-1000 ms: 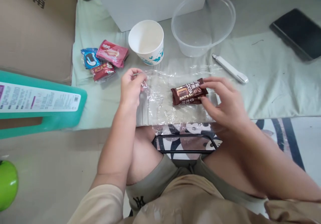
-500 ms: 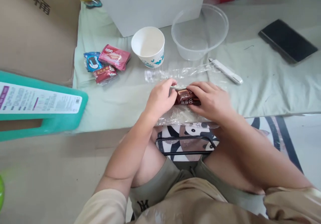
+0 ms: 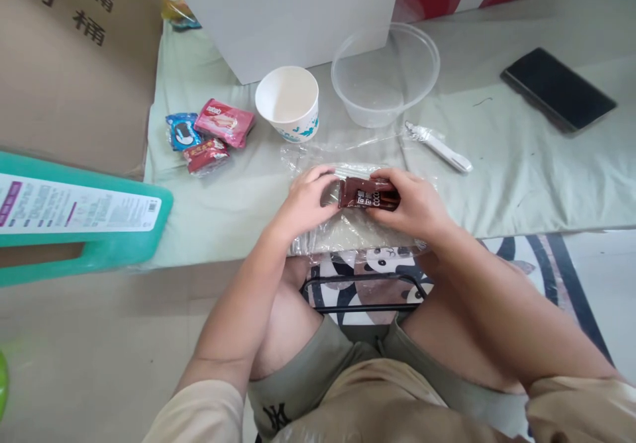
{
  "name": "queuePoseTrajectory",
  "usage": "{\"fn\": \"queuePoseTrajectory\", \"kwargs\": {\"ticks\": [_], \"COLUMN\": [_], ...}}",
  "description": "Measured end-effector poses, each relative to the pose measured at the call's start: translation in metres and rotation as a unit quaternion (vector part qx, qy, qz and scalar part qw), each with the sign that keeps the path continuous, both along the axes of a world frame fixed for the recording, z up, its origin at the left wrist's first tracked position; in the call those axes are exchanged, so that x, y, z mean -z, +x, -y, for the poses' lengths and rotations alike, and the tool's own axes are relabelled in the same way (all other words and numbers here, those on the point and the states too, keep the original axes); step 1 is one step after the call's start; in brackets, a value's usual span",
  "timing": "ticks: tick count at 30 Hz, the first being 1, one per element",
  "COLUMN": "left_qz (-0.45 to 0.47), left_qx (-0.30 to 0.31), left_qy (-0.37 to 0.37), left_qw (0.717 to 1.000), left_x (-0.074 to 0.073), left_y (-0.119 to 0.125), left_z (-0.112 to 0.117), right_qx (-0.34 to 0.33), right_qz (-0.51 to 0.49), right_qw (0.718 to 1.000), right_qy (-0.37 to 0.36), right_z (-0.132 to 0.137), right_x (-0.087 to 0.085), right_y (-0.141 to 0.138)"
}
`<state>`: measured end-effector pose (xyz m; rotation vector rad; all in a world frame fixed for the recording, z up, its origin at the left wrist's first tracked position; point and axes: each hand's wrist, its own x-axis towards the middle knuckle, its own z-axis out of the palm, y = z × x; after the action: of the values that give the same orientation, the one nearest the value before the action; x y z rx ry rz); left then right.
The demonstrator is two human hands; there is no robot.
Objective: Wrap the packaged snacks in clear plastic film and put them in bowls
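Observation:
A dark brown wrapped snack packet (image 3: 365, 193) with pale lettering lies crosswise on a clear plastic sheet (image 3: 342, 234) near the table's front edge. My right hand (image 3: 412, 201) grips its right part, thumb on the near edge and fingers on the far edge. At the packet's left end my left hand (image 3: 311, 198) curves in a C shape, the fingertips and thumb at its corners; a gap shows inside the curl. My right fingers cover the packet's right end. Beyond the sheet stand a white paper cup (image 3: 288, 102) and a clear plastic bowl (image 3: 382, 82).
Red, pink and blue snack packets (image 3: 223, 122) lie to the left. A white-handled tool (image 3: 442, 150) rests right of the sheet, a black phone (image 3: 559, 89) farther right. A white box (image 3: 298, 19) stands behind, a brown carton (image 3: 79, 72) and green container (image 3: 124, 247) at left.
The brown packet has turned so that more of its lettered side shows. My left hand has shifted slightly left, and its fingers have spread. The whole view has tilted a little.

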<state>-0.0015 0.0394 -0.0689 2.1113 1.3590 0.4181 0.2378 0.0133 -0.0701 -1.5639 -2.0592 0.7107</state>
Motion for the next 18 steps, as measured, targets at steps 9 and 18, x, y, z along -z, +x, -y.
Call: {"fn": "queuePoseTrajectory", "kwargs": {"ticks": [9,18], "left_qz": [0.002,-0.048], "left_qx": [0.007,-0.014], "left_qy": [0.041,0.040], "left_qw": [0.999,0.998], "left_x": [-0.004,-0.005], "left_y": [0.009,0.011], "left_z": [0.005,0.007], "right_qx": [0.027,0.119], "right_qz": [-0.017,-0.024], "right_qw": [0.999,0.975], "right_qy": [0.014,0.188], "right_z": [0.000,-0.006], "right_x": [0.001,-0.029], "right_y": [-0.006,0.005]}}
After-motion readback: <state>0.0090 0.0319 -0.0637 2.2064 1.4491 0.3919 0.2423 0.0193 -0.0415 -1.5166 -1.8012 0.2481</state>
